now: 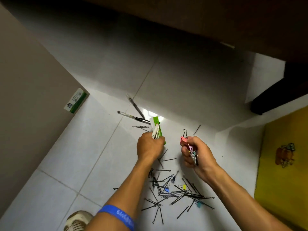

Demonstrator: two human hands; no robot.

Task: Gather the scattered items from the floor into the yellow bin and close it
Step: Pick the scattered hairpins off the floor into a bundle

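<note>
White glossy tiled floor (93, 147) w/ thin grey grout lines running diagonally. Beige-grey wall (25, 97) at left, meeting floor along a slanted edge. Dark brown wooden furniture (216, 22) across top & upper right, underside in deep shadow; dark leg (270, 95) angled down to floor at right. Heavy shadow over far tiles, approx the upper half of floor. Bright glare patch (150, 113) mid-floor, light source not visible. Nearer tiles evenly lit, soft shadows. No windows in view.
</note>
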